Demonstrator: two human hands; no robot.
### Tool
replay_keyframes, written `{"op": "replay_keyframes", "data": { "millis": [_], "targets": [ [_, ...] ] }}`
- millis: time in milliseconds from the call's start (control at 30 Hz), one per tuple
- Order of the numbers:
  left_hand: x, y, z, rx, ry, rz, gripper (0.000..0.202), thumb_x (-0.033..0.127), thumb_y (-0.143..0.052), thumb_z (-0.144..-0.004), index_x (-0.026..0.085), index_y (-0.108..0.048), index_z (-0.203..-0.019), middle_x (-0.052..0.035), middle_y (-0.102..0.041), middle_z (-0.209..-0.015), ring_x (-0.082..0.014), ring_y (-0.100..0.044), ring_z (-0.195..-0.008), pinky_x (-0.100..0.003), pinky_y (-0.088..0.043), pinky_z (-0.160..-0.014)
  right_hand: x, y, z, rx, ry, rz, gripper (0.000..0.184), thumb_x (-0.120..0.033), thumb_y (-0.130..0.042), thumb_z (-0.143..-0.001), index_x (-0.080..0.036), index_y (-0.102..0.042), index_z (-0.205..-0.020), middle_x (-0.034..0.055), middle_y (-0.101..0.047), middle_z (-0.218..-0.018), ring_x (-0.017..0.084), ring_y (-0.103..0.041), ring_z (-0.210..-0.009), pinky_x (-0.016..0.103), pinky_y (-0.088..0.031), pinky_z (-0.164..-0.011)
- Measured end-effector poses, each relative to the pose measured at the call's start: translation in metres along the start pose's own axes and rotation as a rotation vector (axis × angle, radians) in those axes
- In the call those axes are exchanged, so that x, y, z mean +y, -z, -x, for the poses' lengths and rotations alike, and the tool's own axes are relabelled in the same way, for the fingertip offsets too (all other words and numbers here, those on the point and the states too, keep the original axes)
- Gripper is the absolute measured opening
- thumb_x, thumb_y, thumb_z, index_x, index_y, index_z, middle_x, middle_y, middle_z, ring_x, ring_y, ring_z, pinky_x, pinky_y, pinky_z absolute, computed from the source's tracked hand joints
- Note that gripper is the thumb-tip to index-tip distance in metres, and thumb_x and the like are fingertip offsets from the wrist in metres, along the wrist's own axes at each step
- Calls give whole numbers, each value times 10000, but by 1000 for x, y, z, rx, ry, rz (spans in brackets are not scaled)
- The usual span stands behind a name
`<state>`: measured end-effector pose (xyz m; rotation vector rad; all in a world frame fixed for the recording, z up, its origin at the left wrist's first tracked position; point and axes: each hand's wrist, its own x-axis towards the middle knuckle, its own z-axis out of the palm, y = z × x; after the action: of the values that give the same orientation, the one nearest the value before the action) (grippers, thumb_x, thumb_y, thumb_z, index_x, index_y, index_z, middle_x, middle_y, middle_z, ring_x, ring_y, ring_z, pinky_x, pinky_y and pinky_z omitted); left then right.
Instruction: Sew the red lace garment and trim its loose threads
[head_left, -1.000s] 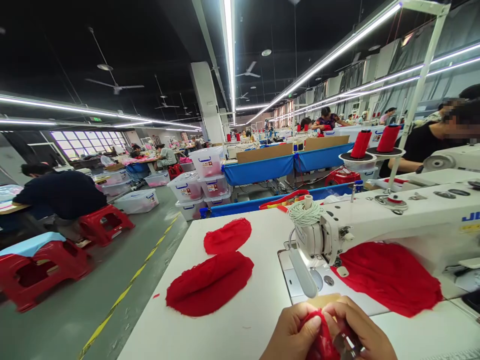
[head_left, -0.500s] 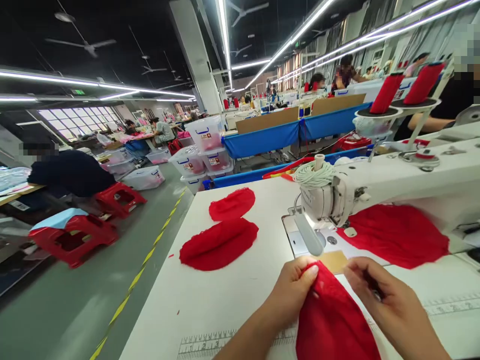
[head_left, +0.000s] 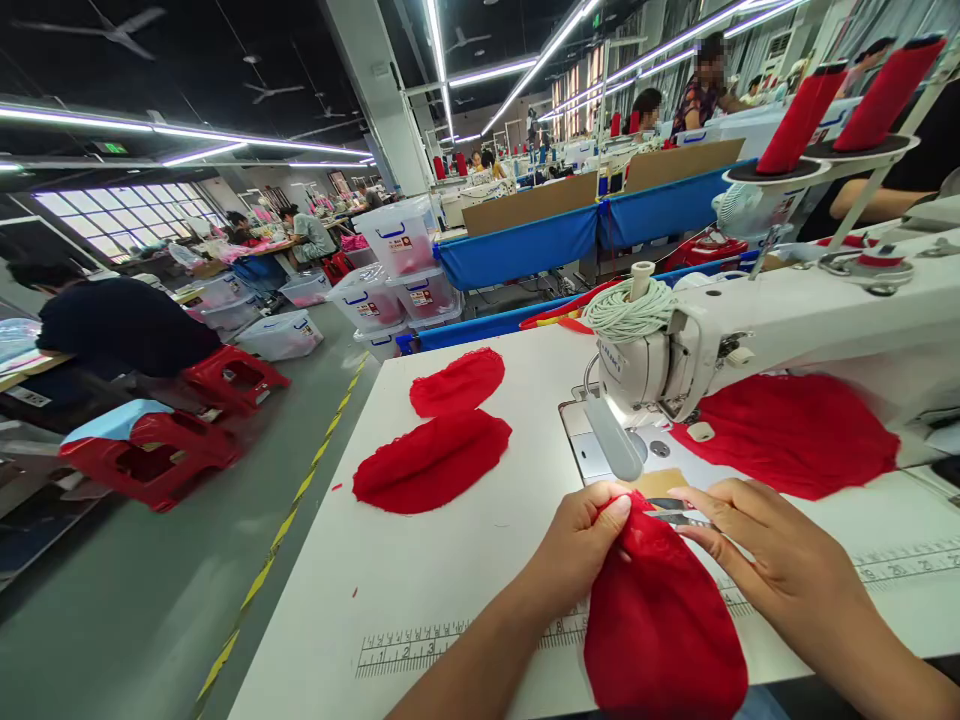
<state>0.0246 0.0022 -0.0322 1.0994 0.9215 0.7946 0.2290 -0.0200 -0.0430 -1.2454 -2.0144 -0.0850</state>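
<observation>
Between thumb and fingers, my left hand (head_left: 589,535) pinches the top edge of a red fabric piece (head_left: 660,620), which hangs down over the table's front edge. My right hand (head_left: 757,540) grips small thread snips (head_left: 675,512), their blades pointing left at the fabric's upper edge beside my left thumb. Just behind both hands stands a white sewing machine (head_left: 637,370), its needle area lit. Another red fabric piece (head_left: 802,435) lies under the machine's arm. Two more red pieces, a smaller one (head_left: 457,383) and a larger one (head_left: 435,465), lie on the left of the table.
A printed ruler strip (head_left: 420,645) runs along the front of the white table (head_left: 315,620). Red thread cones (head_left: 802,120) stand at the upper right. Behind are a blue cloth trough (head_left: 525,250) and stacked plastic bins (head_left: 401,240). Red stools (head_left: 150,460) and a seated person (head_left: 127,325) are at left.
My right hand has turned, and the snips now show in it with their blades against the fabric. My left hand keeps its pinch. The camera view has shifted slightly.
</observation>
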Motion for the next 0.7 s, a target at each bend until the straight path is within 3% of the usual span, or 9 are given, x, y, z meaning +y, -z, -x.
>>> {"op": "replay_keyframes", "data": {
  "millis": [433,600,700],
  "targets": [
    [1,0,1,-22,-13,24,518,685,-607,-796,178,-528,-725,38,-500,-658,-103,-430,-606,-259,-365,-630,-3,-5,-6,-71,-61,44,409,-527,-403,-995,-283,-723,-925,5,-662,-732,160,-613,-623,248,-454,-481],
    [0,0,0,-13,-20,-1,546,707,-591,-790,192,-466,-660,34,-485,-638,-104,-424,-586,-262,-352,-609,6,-8,-1,-36,-88,-158,294,-479,-519,-963,-285,-740,-960,16,-718,-811,174,-691,-713,236,-551,-576],
    [0,-3,0,-8,-26,-33,534,706,-584,-792,185,-514,-696,30,-491,-639,-111,-413,-586,-263,-340,-595,-1,-11,-1,-18,-92,-324,227,-412,-565,-949,-296,-737,-1041,27,-754,-920,184,-729,-809,223,-588,-660]
  ]
}}
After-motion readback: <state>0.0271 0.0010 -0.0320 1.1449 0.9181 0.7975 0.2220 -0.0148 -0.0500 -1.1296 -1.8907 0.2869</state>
